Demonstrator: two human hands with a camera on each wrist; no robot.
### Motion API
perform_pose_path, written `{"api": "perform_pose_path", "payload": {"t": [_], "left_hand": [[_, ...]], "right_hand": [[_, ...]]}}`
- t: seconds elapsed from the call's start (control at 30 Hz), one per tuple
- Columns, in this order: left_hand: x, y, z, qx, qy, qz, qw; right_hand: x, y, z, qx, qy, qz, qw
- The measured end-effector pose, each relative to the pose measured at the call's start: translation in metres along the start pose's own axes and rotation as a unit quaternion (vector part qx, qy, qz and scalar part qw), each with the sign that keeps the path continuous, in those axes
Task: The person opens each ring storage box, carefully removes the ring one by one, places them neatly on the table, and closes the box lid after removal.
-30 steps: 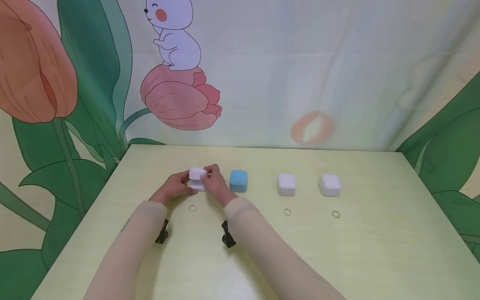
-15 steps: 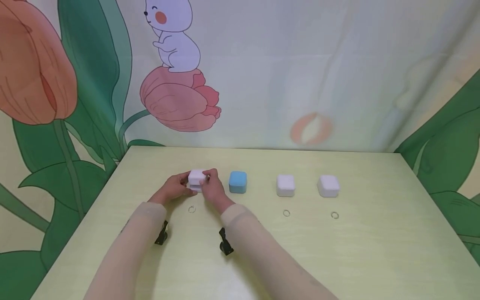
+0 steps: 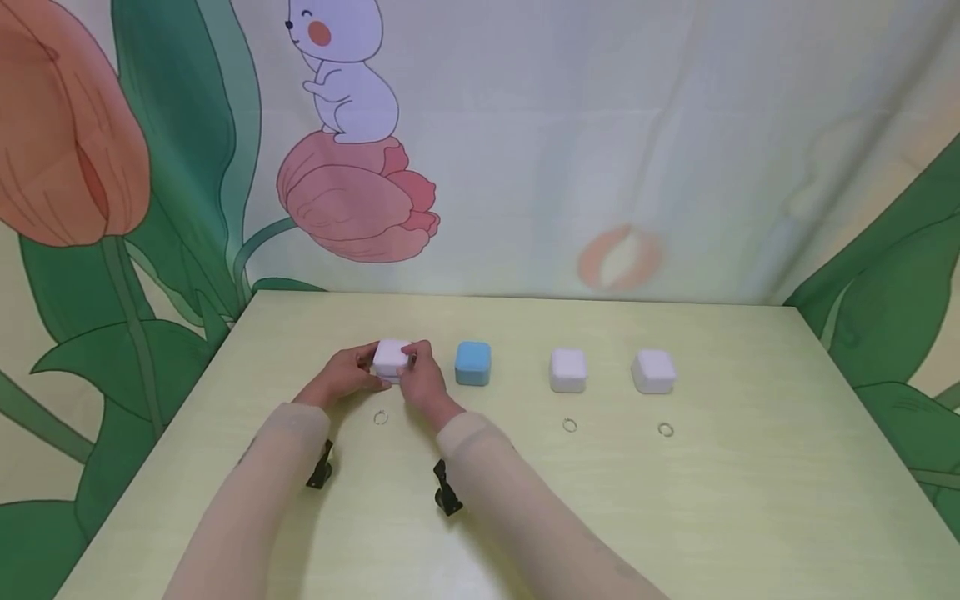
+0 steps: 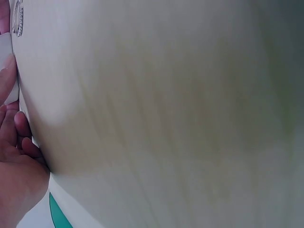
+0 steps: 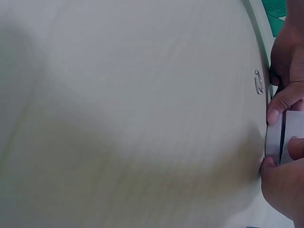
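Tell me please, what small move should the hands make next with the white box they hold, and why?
Probably press the lid fully down. Both the left hand and the right hand grip the white box, and the right wrist view shows a thin dark gap between its two halves, so it seems not quite closed. The ring lies on the table in front of it.

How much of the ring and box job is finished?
Little looks finished. Both hands, left hand and right hand, hold the leftmost white box, its lid nearly closed. Three rings lie loose on the table. The blue box and two white boxes sit closed.
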State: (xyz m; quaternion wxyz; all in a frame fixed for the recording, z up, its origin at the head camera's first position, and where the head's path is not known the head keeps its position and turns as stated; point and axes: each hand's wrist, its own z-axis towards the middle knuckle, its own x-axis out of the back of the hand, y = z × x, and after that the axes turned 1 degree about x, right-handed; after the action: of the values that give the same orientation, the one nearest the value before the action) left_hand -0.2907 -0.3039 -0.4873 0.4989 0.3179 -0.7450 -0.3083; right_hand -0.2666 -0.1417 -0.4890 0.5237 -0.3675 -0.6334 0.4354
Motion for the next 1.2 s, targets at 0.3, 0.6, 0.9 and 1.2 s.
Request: {"api": "perform_pose_path", "payload": {"t": [0.3, 0.6, 0.9, 1.2], "left_hand": [[-0.003, -0.001, 0.002, 0.010, 0.007, -0.009, 0.9999], [-0.002, -0.002, 0.002, 0.011, 0.006, -0.008, 0.9999], [-0.001, 0.003, 0.000, 0.009, 0.000, -0.004, 0.9999], [0.002, -0.001, 0.001, 0.010, 0.004, 0.002, 0.9999]], "right_hand": [[0.002, -0.001, -0.005, 0.009, -0.005, 0.002, 0.9999], [0.002, -0.001, -0.005, 0.006, -0.006, 0.003, 1.0000], [0.009, -0.001, -0.010, 0.015, -0.016, 0.026, 0.9994], [0.032, -0.005, -0.052, -0.044, -0.084, 0.025, 0.9952]]}}
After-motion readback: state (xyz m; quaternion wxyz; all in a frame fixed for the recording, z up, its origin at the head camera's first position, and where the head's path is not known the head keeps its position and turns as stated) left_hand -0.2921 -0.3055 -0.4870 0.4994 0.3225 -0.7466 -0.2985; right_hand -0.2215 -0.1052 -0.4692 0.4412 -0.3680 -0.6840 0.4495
